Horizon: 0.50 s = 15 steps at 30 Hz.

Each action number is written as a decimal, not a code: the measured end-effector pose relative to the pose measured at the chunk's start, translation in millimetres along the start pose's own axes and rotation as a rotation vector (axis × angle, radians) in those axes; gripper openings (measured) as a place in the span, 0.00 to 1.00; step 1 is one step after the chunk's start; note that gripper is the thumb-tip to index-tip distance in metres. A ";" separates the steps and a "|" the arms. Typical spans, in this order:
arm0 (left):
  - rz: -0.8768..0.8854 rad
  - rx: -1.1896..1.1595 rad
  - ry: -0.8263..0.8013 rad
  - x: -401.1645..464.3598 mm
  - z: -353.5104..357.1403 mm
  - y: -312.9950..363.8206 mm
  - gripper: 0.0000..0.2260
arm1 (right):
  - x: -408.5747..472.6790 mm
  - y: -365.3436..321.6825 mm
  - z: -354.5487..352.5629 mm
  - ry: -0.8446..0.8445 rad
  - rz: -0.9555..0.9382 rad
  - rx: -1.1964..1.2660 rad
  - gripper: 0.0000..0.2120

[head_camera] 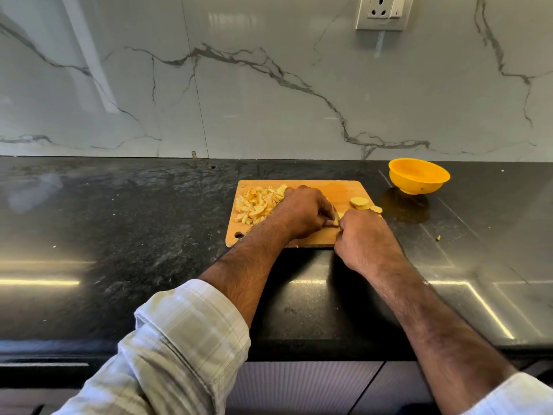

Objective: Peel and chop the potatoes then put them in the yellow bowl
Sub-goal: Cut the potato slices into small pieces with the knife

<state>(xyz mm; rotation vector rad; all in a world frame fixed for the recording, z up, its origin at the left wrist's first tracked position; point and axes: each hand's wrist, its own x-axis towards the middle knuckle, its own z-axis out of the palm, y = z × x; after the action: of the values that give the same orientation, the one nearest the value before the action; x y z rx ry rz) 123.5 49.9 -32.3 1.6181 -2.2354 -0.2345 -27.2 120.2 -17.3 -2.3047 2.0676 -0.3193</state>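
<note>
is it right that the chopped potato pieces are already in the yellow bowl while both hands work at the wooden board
Not quite. The head view shows the yellow bowl with nothing in it; the chopped potato pieces lie piled on the wooden board. The left hand and right hand do work at the board.

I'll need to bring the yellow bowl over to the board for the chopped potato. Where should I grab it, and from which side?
Take the yellow bowl by its rim, on the left edge nearest the cutting board. It stands upright and apart from the board on the counter, its mouth open and wide, its base narrow; a pinch over the rim from above probably holds better than the sloping wall.
</note>
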 end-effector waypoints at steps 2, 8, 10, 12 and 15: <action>-0.020 -0.004 0.025 0.6 -1.4 -7.1 0.08 | -3.0 3.5 -1.1 0.090 -0.004 0.040 0.06; -0.060 0.004 -0.007 1.2 -3.1 -14.4 0.04 | -16.7 -3.5 1.3 -0.002 -0.028 0.015 0.09; -0.069 0.030 -0.020 0.7 -3.7 -12.2 0.05 | -8.8 -8.5 -1.2 -0.053 -0.012 -0.014 0.12; -0.068 0.055 -0.023 -1.0 -4.0 -11.4 0.06 | -2.3 -7.8 -1.4 -0.086 0.010 0.006 0.12; -0.057 0.085 -0.013 -4.3 -3.6 -8.2 0.08 | -4.1 8.9 -0.8 0.064 -0.031 0.132 0.09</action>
<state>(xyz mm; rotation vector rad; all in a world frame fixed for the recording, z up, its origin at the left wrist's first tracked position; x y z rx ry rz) 133.3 51.6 -32.6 1.7307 -2.2391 -0.1679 -36.4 123.4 -18.5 -2.2797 1.9745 -0.5207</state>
